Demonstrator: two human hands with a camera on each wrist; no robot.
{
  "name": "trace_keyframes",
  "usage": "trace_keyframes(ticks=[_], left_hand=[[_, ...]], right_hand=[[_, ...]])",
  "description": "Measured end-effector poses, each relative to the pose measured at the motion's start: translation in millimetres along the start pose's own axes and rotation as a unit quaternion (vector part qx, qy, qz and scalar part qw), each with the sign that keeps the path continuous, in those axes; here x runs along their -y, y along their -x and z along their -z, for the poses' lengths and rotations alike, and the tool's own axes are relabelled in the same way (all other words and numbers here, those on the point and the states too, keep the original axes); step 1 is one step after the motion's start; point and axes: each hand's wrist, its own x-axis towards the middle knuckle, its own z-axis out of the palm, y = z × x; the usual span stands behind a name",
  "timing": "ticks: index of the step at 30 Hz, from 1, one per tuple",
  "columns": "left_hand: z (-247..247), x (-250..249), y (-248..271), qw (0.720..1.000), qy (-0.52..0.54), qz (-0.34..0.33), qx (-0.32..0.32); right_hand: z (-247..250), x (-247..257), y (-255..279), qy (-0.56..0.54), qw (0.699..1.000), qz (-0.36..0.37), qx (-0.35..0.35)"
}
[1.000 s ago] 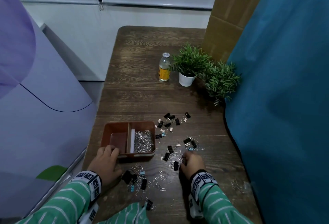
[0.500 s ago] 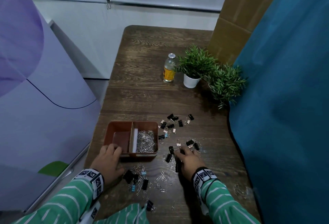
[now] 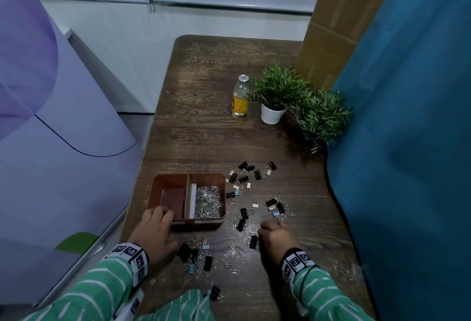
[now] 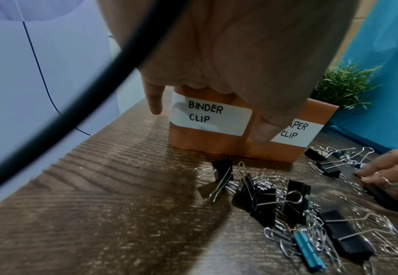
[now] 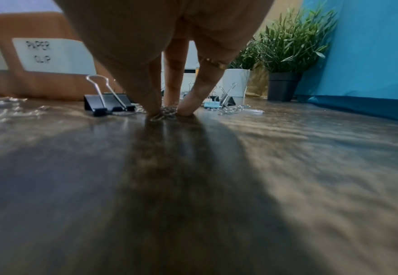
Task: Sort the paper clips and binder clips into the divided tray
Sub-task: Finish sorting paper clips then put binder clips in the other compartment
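the left hand (image 3: 155, 229) grips the near left corner of the divided tray (image 3: 163, 180), fingers hooked over the rim, thumb (image 4: 262, 130) lying on the front wall between the two labels (binder clip, paper clip). the left compartment holds no clips; the right one holds a heap of paper clips (image 3: 207, 202). the right hand (image 3: 276, 238) has its fingertips (image 5: 188, 106) on the table (image 3: 204, 129), closed in a pinch around a small cluster of paper clips (image 5: 166, 112) lying between them. a black binder clip (image 5: 107, 105) stands just left of those fingers. more binder clips (image 3: 244, 175) lie scattered right of the tray.
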Motion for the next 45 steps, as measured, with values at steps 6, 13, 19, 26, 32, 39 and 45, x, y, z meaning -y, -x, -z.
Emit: trace_keyframes(ticks=[6,13,19,26,32,39,45], left_hand=[[-4,4,-2,1.0,0.004,-0.003,-0.007],[-3,1,-1,1.0,-0.003,0.002,0.007],[-1,-2,-1,1.0,-0.006,0.013,0.024],[0,-3,-1,0.999,-0.006,0.021,0.026],[0,-3,-1,1.0,-0.007,0.02,0.023],[1,-2,0,1.0,-0.005,0.009,0.01],[-2,1,-1,1.0,-0.012,0.002,0.0]], right_hand=[[-13,-6,21,-0.034,0.998,-0.047,-0.018],[-8,-19,34,-0.183,0.962,-0.165,-0.113],[2,12,31,-0.12,0.961,-0.248,0.022],[-9,34,36,-0.08,0.978,-0.195,-0.005],[-4,40,32,-0.026,0.988,-0.153,0.025],[8,42,20,-0.004,0.988,-0.148,0.054],[13,8,17,-0.264,0.914,-0.308,0.018]])
